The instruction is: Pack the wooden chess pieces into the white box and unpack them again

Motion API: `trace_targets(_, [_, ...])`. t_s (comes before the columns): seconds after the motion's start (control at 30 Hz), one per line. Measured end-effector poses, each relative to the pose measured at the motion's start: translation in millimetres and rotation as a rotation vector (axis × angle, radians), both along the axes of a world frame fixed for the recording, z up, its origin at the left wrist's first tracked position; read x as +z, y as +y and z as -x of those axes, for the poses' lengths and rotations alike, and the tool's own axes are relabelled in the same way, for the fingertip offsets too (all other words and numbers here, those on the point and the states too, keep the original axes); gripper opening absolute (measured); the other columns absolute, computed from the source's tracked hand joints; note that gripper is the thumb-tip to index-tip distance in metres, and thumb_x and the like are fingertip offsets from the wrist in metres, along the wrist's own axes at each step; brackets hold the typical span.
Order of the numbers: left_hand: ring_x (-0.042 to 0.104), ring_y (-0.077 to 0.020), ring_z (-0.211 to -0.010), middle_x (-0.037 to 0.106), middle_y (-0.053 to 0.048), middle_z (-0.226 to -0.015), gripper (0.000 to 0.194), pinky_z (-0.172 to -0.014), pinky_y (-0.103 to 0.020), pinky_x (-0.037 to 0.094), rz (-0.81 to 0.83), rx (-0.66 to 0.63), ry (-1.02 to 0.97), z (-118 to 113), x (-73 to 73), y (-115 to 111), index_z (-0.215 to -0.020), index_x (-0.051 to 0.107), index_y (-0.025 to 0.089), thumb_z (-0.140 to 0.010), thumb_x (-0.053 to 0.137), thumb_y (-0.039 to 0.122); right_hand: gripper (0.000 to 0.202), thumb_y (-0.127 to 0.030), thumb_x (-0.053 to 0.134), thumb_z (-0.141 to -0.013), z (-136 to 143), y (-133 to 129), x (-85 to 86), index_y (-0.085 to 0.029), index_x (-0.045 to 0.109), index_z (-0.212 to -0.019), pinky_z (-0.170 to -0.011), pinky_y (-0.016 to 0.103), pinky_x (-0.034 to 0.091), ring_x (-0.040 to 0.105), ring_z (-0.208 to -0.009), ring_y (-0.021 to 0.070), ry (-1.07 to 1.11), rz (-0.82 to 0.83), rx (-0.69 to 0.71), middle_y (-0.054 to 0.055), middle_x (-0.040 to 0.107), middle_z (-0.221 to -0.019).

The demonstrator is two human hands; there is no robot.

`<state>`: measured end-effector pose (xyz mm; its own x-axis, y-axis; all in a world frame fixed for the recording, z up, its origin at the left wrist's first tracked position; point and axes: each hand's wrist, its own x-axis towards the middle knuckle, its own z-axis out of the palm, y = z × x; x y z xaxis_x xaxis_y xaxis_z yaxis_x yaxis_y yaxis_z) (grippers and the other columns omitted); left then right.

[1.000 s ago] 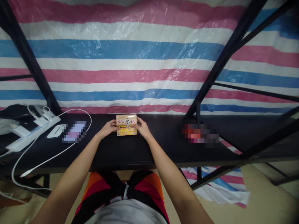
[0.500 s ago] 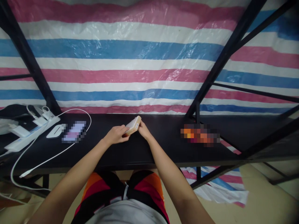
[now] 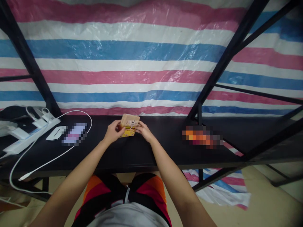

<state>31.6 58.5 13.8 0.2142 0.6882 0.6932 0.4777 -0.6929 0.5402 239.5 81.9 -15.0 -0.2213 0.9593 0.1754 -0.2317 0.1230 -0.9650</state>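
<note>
Between my two hands is a small beige and yellow box point(image 3: 129, 123) with dark printing on its face, held over the middle of the black table point(image 3: 134, 154). My left hand point(image 3: 113, 131) grips its left side, thumb across the front and fingers curled behind. On the right edge, the fingers of my right hand point(image 3: 144, 130) are closed against the box. Whether the box touches the table I cannot tell.
At the left lie a white power strip point(image 3: 30, 134) with plugs, a white flat item point(image 3: 55, 133), a blurred-out phone-like thing point(image 3: 75, 133) and a white cable point(image 3: 44, 164). A pixelated orange thing point(image 3: 201, 136) lies at the right, near a black metal post point(image 3: 213, 75). A striped plastic sheet point(image 3: 123, 75) hangs behind.
The box has been turned in my hands: its pale face and narrow side showed before, and now a printed beige and yellow face shows. Both hands have shifted their grip slightly.
</note>
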Motion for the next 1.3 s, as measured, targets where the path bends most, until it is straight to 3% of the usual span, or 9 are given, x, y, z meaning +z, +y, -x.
trace_targets(0.17, [0.064,-0.0199,-0.077,0.069,-0.008,-0.083,0.043,-0.069,-0.029,0.051,0.593,-0.148,-0.502,14,0.3,23,-0.097,0.064,0.01,-0.069,0.067,0.042,0.035,-0.037,0.07,-0.067,1,-7,7.9,-0.02,0.058,-0.095,-0.061,0.025,0.049,0.062,-0.072,0.0141,0.0,-0.02,-0.031,0.002,0.065,-0.085])
trace_targets(0.27, [0.066,-0.0214,-0.079,0.07,-0.013,-0.09,0.038,-0.072,-0.031,0.053,0.939,-0.276,-0.6,19,-1.7,26,-0.095,0.065,0.009,-0.069,0.07,0.036,0.037,-0.042,0.07,-0.068,3,-12,12.9,-0.02,0.056,-0.094,-0.062,0.026,0.05,0.06,-0.064,0.0124,0.061,-0.018,-0.008,0.0,0.063,-0.076])
trace_targets(0.37, [0.066,-0.0206,-0.085,0.069,-0.015,-0.098,0.031,-0.076,-0.03,0.053,1.095,-0.379,-0.628,22,-3.6,23,-0.097,0.065,0.009,-0.072,0.07,0.028,0.038,-0.046,0.068,-0.069,3,-16,17.1,-0.021,0.056,-0.095,-0.066,0.028,0.051,0.062,-0.066,0.0131,0.091,-0.016,0.039,0.0,0.064,-0.074])
trace_targets(0.53, [0.065,-0.0197,-0.091,0.067,-0.015,-0.105,0.028,-0.079,-0.028,0.053,1.215,-0.513,-0.586,24,-6.8,19,-0.099,0.064,0.01,-0.076,0.068,0.024,0.041,-0.051,0.062,-0.074,2,-20,20.7,-0.021,0.057,-0.102,-0.077,0.034,0.051,0.064,-0.078,0.0173,0.086,-0.022,0.08,0.004,0.067,-0.081])
trace_targets(0.7, [0.066,-0.0206,-0.088,0.066,-0.016,-0.105,0.036,-0.073,-0.029,0.055,1.242,-0.429,-0.539,27,-3.8,21,-0.103,0.061,0.01,-0.073,0.071,0.026,0.046,-0.057,0.06,-0.073,1,-15,17.0,-0.017,0.06,-0.095,-0.074,0.031,0.051,0.064,-0.077,0.0174,0.029,0.013,-0.009,0.006,0.067,-0.082])
trace_targets(0.83, [0.068,-0.0223,-0.082,0.068,-0.014,-0.099,0.051,-0.07,-0.031,0.056,1.236,-0.364,-0.438,31,0.8,21,-0.109,0.055,0.012,-0.066,0.076,0.029,0.049,-0.059,0.059,-0.072,0,-10,8.3,-0.015,0.065,-0.094,-0.068,0.029,0.049,0.062,-0.071,0.0166,-0.297,-0.007,-0.16,0.006,0.067,-0.078])
trace_targets(0.97, [0.069,-0.0231,-0.072,0.07,-0.012,-0.087,0.06,-0.063,-0.031,0.056,1.268,-0.332,-0.252,36,3.7,18,-0.112,0.052,0.015,-0.061,0.078,0.033,0.063,-0.054,0.064,-0.071,-2,-8,-0.1,-0.017,0.056,-0.121,-0.066,0.031,0.047,0.059,-0.059,0.0165,-0.551,-0.065,-0.245,0.003,0.064,-0.064])
trace_targets(1.1, [0.066,-0.0214,-0.053,0.069,-0.01,-0.066,0.05,-0.048,-0.026,0.051,1.245,-0.197,-0.011,40,5.2,17,-0.096,0.062,0.014,-0.058,0.077,0.043,0.056,-0.055,0.063,-0.072,-2,-10,-1.3,-0.018,0.062,-0.115,-0.063,0.031,0.046,0.057,-0.054,0.017,-0.662,-0.14,-0.18,0.004,0.064,-0.063])
trace_targets(1.3, [0.06,-0.0204,-0.039,0.062,-0.009,-0.048,0.042,-0.036,-0.024,0.042,1.195,-0.085,0.083,38,3.5,18,-0.063,0.063,0.013,-0.056,0.074,0.052,0.049,-0.055,0.06,-0.074,-1,-12,3.3,-0.017,0.068,-0.105,-0.068,0.032,0.045,0.061,-0.061,0.0202,-0.79,-0.184,-0.185,0.005,0.065,-0.063])
